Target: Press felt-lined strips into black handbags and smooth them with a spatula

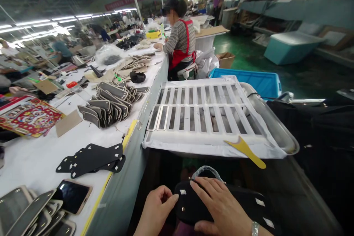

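Low in front of me is a black bag [190, 206] with a plastic-wrapped handle [208, 170], white diamond-shaped patches and small metal studs. At its left end, my left hand [159, 206] has curled fingers, with thumb and forefinger at the bag's edge; the fingertips are partly hidden. My right hand [221, 206] lies across the middle of the bag, fingers stretched toward the handle's base and the thumb lower down. Left of my hands, flat black panels [95, 158] with similar white patches overlap on the table.
A white slatted rack [190, 138] stands ahead, bearing two pale frames [162, 118] and a yellow scraper-like tool [247, 152]. On the table [91, 202] are a phone [72, 196] and piled grey strips [110, 103]. A co-worker [181, 38] sits beyond; a blue bin [249, 79] stands behind the rack.
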`<state>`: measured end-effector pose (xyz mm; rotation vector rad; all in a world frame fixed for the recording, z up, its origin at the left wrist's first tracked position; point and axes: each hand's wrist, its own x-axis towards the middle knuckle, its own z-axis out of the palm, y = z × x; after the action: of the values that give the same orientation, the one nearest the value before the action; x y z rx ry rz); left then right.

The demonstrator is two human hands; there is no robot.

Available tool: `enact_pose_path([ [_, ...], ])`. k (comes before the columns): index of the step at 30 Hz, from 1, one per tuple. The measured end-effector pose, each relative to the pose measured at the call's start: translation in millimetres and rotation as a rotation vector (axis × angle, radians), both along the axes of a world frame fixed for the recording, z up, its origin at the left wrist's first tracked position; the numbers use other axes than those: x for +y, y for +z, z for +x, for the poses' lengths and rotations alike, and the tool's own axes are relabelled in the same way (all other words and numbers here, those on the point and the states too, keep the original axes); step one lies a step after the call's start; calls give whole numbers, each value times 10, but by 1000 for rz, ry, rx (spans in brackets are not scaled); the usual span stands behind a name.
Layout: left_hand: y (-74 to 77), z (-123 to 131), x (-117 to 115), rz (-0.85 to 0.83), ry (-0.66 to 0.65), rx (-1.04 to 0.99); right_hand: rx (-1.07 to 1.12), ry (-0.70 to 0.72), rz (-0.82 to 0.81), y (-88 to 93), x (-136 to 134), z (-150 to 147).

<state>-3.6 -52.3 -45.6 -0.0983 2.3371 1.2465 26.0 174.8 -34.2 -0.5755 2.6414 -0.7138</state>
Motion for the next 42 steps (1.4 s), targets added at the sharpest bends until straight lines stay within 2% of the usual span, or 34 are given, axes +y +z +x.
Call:
enact_pose_path([
  [5, -56, -31, -6, 118, 39, -158, 24, -24, -2, 8, -184, -58],
  [11, -71, -91, -27, 264, -49, -231, 47, -51, 27, 36, -277, -67],
  [18, -54, -77, -59, 180, -139, -109, 63, 10, 32, 35, -274, -62],
  [23, 10, -90, -114, 268, -215, -124, 33, 18, 67, 73, -290, -21],
  [28, 38, -147, -121, 310, -303, -196, 76, 56, 63, 14, -260, 39],
  [30, 48, -177, -114, 275, -323, -191, 82, 69, 68, 5, -233, 53],
  [34, 105, -262, -100, 110, -410, -17, 69, 87, 41, 42, -101, 73],
  [38, 186, -287, -95, 95, -527, 74, 38, 39, 15, 90, 36, 95],
  [42, 209, -210, -83, 66, -633, 152, 55, -13, 6, 74, -22, 66],
])
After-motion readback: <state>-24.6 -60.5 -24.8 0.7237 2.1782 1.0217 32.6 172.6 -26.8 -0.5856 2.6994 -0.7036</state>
